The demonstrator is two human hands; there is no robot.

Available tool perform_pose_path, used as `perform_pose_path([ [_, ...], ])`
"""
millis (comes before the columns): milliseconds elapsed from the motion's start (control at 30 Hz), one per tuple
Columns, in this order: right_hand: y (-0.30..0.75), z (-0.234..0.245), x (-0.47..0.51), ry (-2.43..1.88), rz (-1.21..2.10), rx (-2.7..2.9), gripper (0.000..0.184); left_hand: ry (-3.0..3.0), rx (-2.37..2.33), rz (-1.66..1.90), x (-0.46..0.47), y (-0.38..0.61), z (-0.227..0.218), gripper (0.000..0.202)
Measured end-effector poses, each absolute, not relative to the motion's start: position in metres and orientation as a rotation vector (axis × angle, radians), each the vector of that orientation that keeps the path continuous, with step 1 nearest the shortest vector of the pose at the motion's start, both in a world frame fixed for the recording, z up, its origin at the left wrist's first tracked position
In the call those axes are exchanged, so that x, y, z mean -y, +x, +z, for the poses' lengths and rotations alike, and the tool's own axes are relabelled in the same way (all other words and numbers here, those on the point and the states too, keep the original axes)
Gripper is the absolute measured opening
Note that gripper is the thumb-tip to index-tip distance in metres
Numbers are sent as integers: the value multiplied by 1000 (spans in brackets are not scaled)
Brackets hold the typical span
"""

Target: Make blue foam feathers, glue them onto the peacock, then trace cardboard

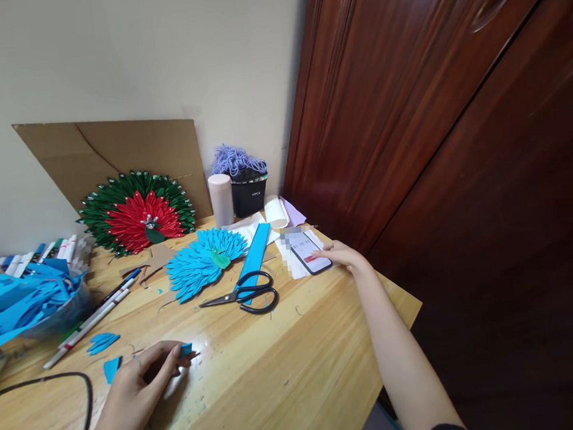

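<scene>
My left hand rests low over the table, its thumb and fingers pinched on a small blue piece that looks like paper or ribbon. Beside its wrist lies a blue scrap, and beyond that some petal-shaped blue pieces. My right hand reaches to a phone lying on the table. One digit touches the screen, near a red button; the other fingers stretch out by the phone's edge. Between the hands lie black-handled scissors, over the end of a blue strip.
A blue layered fan-shaped craft lies mid-table. Behind it a red-and-green one leans against cardboard. At left are a bowl of blue strips, pens and a black cable. A dark wooden cabinet borders the right side.
</scene>
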State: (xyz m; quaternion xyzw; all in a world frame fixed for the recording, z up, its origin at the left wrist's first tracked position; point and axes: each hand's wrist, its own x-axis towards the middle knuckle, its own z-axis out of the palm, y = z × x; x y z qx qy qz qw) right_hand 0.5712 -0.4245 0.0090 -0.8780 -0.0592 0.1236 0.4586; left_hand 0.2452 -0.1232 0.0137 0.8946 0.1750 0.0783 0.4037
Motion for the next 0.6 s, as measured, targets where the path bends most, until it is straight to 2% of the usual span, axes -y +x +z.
perform_pose_path([
  [133,573,8,422,-2122,283,69,37,2251,-447,204,123,245,13,35],
  [500,586,-7,417,-2266,-23,186,32,2282,-417,166,123,245,14,34],
  [600,580,-7,410,-2318,-84,252,45,2277,-418,169,123,246,15,33],
])
